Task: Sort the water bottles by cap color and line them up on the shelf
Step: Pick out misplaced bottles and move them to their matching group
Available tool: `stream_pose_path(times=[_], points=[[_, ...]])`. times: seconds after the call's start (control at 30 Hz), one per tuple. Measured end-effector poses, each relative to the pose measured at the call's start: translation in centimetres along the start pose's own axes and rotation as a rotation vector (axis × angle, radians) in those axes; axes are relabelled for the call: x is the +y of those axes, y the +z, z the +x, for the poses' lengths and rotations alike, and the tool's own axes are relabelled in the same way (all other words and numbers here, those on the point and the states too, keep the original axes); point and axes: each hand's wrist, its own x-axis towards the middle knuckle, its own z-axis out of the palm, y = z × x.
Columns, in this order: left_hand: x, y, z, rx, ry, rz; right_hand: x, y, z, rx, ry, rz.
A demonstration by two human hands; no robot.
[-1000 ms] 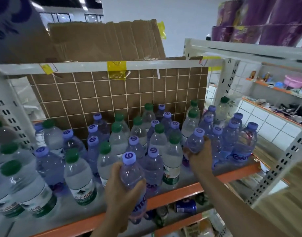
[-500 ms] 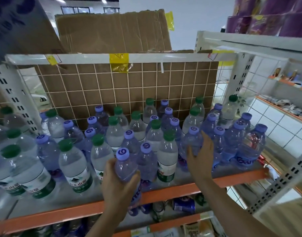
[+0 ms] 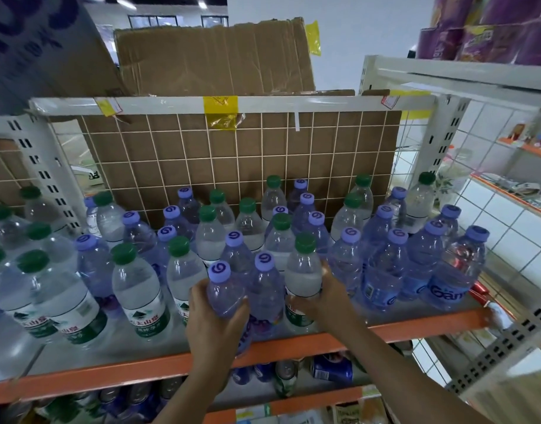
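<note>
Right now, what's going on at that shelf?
A person is sorting water bottles on the shelf. The left hand grips a purple-capped bottle at the front edge, and the right hand grips a green-capped bottle beside it. The sort is far from done: green and purple caps are mixed through the middle, with mostly green at the far left and mostly purple at the right.

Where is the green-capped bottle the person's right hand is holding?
The green-capped bottle stands near the shelf's orange front edge, just right of centre, gripped by the right hand, beside a purple-capped bottle.
</note>
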Motion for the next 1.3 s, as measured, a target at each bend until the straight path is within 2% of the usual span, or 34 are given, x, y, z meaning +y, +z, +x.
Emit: stream_pose_path(times=[0.17,0.3,0.73,0.93,1.3], points=[[-0.4,0.4,0.1,0.003,0.018,0.034,-0.3,-0.9,-0.7,0.077,-0.012,0.075],[-0.3,0.6,0.4,-0.009,0.016,0.048,-0.8,-0.7,-0.3,0.048,-0.004,0.136],[-0.1,1.7,1.3,-0.066,0.09,-0.065,-0.7,-0.5,-0.4,0.101,-0.006,0.128],[-0.5,2.1,1.0,-0.021,0.172,-0.056,-1.4,-0.9,-0.4,0.105,-0.007,0.106],[-1.0,1.3,0.7,0.129,0.344,0.352,-0.8,-0.4,-2.3,0.109,-0.009,0.048]])
